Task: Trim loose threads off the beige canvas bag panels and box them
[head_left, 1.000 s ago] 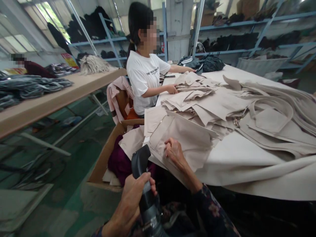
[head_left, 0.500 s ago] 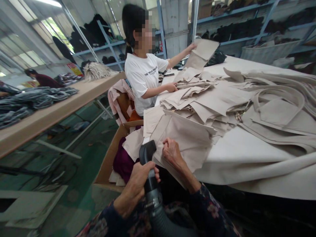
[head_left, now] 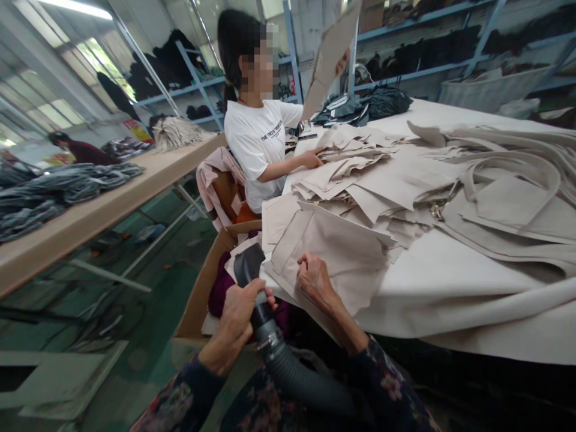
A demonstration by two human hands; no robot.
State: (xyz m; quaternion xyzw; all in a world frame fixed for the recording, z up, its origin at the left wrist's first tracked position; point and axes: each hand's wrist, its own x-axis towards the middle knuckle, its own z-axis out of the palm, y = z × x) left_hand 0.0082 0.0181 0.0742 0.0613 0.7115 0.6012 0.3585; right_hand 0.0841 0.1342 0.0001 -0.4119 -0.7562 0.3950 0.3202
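Nozzle (head_left: 249, 264) now farther left, in left hand (head_left: 237, 315)

A co-worker in a white T-shirt with dark lettering (head_left: 258, 138) is pictured before blue metal shelving (head_left: 485, 37) stacked with dark, soft bundles (head_left: 441, 49), near a brown chair (head_left: 225, 192) draped with a pale pink garment (head_left: 209, 174). At left, a long, brown-topped table (head_left: 90, 210) bears a tangled heap of blue-grey straps (head_left: 72, 189) and a sheaf of cream-coloured strips (head_left: 173, 133); a second person in a dark red top (head_left: 90, 153) appears beyond. A white tube lamp (head_left: 74, 8) glows overhead.
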